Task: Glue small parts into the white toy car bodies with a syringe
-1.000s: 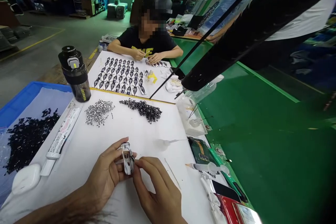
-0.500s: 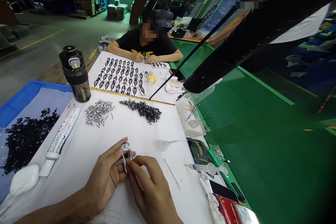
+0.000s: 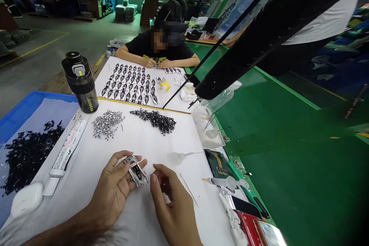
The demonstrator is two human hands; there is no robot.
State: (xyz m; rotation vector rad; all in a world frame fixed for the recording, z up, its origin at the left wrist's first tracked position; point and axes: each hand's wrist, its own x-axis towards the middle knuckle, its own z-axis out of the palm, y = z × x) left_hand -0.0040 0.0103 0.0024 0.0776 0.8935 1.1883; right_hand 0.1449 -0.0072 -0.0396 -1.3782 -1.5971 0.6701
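My left hand [image 3: 113, 188] lies palm up on the white work sheet [image 3: 161, 207] and holds a small silver and black moulded piece [image 3: 136, 171], shaped like a car body, across its fingers. My right hand [image 3: 173, 205] hovers just to the right of that piece, fingers apart, touching nothing. A thin wooden stick [image 3: 188, 189] lies near my right hand. Farther up the sheet are a heap of silver metal parts [image 3: 108, 124] and a heap of black parts [image 3: 154, 120].
A blue tray [image 3: 25, 113] of black parts, a glue tube [image 3: 67, 153] and a dark bottle [image 3: 80, 82] stand left. A syringe [image 3: 223, 182] lies right, by the green bench mat [image 3: 273, 153]. Across the table, a co-worker [image 3: 161, 48] works behind rows of small pieces [image 3: 129, 84].
My right hand has let go of the piece and moved away to the right. The piece now lies tilted across my left fingers instead of standing upright between both hands.
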